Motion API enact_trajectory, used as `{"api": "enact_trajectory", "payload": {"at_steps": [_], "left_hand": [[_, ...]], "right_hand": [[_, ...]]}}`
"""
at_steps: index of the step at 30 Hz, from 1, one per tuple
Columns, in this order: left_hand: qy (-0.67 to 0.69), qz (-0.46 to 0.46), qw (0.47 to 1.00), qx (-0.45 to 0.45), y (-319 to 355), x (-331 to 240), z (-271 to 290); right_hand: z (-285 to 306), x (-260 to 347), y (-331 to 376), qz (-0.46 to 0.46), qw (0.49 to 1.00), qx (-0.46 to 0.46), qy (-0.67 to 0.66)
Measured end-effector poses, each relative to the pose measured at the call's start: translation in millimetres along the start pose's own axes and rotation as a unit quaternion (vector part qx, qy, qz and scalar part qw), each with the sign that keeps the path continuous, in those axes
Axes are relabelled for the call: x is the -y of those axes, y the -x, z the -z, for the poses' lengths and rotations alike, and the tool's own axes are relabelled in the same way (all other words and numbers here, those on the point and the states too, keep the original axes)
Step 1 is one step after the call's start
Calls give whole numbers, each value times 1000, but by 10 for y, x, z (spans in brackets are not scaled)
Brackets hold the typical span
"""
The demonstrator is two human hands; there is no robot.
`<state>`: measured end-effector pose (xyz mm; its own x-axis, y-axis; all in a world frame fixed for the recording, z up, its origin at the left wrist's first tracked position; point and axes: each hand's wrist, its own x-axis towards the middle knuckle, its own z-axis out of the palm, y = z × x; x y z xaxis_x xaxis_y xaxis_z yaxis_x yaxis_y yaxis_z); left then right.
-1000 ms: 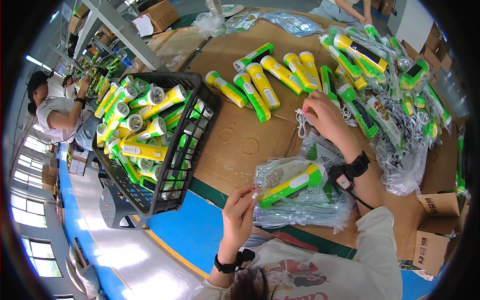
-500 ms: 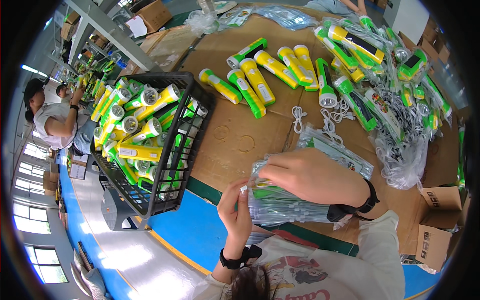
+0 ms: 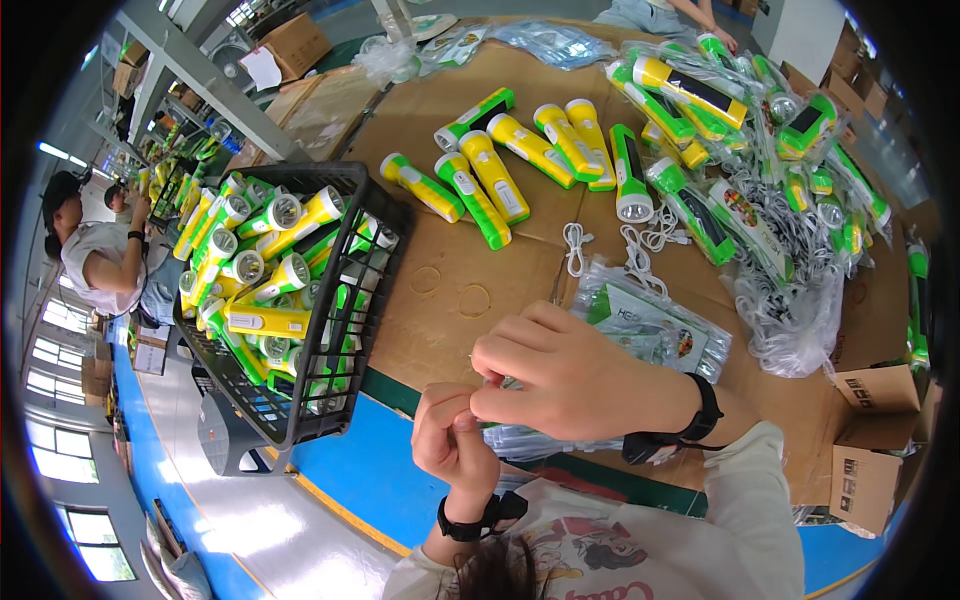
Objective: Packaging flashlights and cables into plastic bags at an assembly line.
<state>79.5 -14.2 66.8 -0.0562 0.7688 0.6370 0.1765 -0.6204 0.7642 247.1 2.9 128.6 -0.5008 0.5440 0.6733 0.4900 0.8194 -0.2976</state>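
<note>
My left hand [image 3: 455, 440] is closed, its fingers curled in front of the table's near edge. Against its fingertips, my right hand [image 3: 565, 380] is closed in a pinch; whatever they hold between them is hidden or too small to name. Under and beyond my right hand lies a stack of clear plastic bags [image 3: 705, 345] with green-and-white printed cards. Past the bags are coiled white charging cables [image 3: 574, 250]. Farther back, several green-and-yellow flashlights [image 3: 495, 180] lie on the cardboard-covered tabletop [image 3: 430, 325].
A black basket [image 3: 300, 425] full of flashlights stands at the left. Bagged flashlights and cables [image 3: 770, 270] pile up at the right, near an open cardboard box [image 3: 865, 480]. A person [image 3: 100, 250] works at far left; another person's arm [image 3: 705, 20] shows at the top.
My right hand has left the plastic bags and come to my left fingertips. The small white thing seen at my left fingers earlier is now hidden. The view has shifted slightly.
</note>
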Motion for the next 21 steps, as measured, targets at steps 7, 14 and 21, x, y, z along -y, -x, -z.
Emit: {"api": "enact_trajectory", "payload": {"at_steps": [7, 14, 21], "left_hand": [[66, 31, 991, -112, -239, 79, 245], [224, 169, 952, -124, -314, 405, 525], [21, 176, 963, 201, 48, 165, -62]], "right_hand": [[186, -147, 124, -43, 992, 109, 48], [907, -234, 168, -119, 990, 70, 41], [1646, -363, 565, -187, 902, -320, 223]]}}
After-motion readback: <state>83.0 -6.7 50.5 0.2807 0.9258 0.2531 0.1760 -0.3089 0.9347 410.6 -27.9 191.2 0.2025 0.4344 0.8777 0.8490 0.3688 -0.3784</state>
